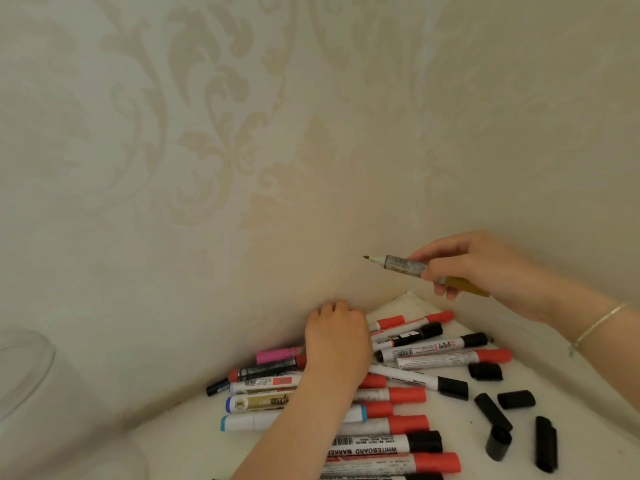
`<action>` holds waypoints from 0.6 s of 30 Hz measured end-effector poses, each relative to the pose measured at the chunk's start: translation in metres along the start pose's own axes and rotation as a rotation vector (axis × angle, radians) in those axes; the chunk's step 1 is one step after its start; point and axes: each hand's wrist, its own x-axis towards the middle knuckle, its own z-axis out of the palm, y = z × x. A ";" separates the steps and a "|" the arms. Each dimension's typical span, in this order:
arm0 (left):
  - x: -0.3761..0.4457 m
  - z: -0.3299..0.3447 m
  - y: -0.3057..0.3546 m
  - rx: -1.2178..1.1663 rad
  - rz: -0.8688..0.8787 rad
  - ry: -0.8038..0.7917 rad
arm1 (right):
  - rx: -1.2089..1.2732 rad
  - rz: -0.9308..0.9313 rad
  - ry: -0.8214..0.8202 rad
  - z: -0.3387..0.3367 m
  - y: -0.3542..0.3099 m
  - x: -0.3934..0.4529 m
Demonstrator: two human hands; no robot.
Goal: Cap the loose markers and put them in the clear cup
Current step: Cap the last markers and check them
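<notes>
My right hand (474,268) holds an uncapped gold marker (403,264) in the air, its tip pointing left toward the wall. My left hand (337,337) rests palm down on a pile of markers (398,396) with red, black, blue and pink caps; what its fingers touch is hidden. Several loose black caps (491,410) lie to the right of the pile. The clear cup (24,368) shows only as a rim at the far left edge.
The white table surface (180,441) sits in a corner between two walls with pale patterned wallpaper (207,133). A thin bracelet (595,323) is on my right wrist.
</notes>
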 end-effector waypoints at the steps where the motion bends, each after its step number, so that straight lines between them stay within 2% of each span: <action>1: 0.001 -0.002 0.000 0.029 -0.011 -0.014 | 0.008 0.003 -0.002 0.000 0.000 -0.001; 8: 0.000 -0.004 -0.003 0.107 -0.029 -0.007 | 0.017 0.018 -0.015 -0.001 0.003 -0.004; 18: -0.008 -0.010 -0.003 -0.029 0.003 -0.013 | 0.029 0.018 -0.016 0.003 0.005 -0.006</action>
